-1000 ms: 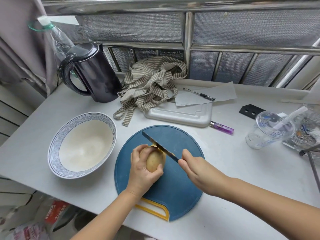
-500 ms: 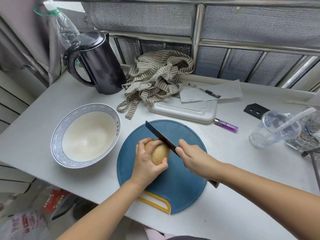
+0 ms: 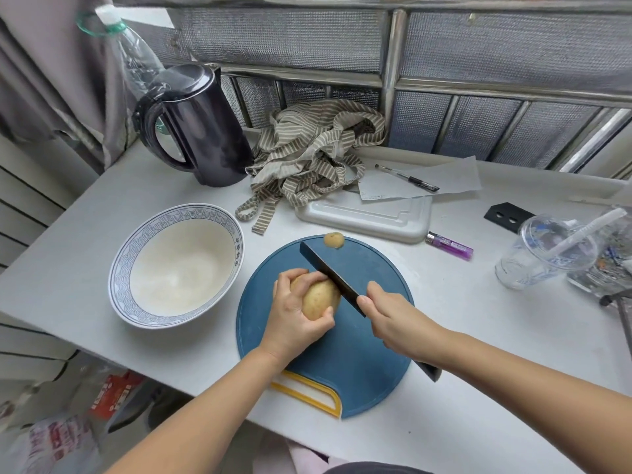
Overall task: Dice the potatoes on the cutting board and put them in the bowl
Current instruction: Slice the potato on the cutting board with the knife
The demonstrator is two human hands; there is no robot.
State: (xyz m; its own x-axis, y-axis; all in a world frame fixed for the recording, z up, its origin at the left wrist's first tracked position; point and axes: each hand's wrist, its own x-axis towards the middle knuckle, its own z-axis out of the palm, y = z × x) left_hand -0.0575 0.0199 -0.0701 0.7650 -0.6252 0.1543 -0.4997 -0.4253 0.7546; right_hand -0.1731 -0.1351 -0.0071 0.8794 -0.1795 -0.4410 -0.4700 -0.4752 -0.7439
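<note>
A yellow-brown potato (image 3: pixel 319 299) lies on the round blue cutting board (image 3: pixel 362 364), and my left hand (image 3: pixel 290 313) grips it from the left with fingers curled over its top. My right hand (image 3: pixel 393 319) holds a black knife (image 3: pixel 328 273); the blade rests against the potato's right end and points up-left. A small cut-off potato piece (image 3: pixel 334 240) sits at the board's far edge. The white bowl (image 3: pixel 136 241) with a blue patterned rim stands left of the board and holds nothing.
Behind the board lie a white tray (image 3: pixel 366 217), a striped cloth (image 3: pixel 314 155), paper with a pen (image 3: pixel 407 177) and a purple lighter (image 3: pixel 449 246). A black kettle (image 3: pixel 201 128) stands back left. A plastic cup (image 3: pixel 547 251) with a straw sits at right.
A small end piece now lies at the far edge of the board, where none lay before. The knife blade sits at the potato's right end instead of across its top.
</note>
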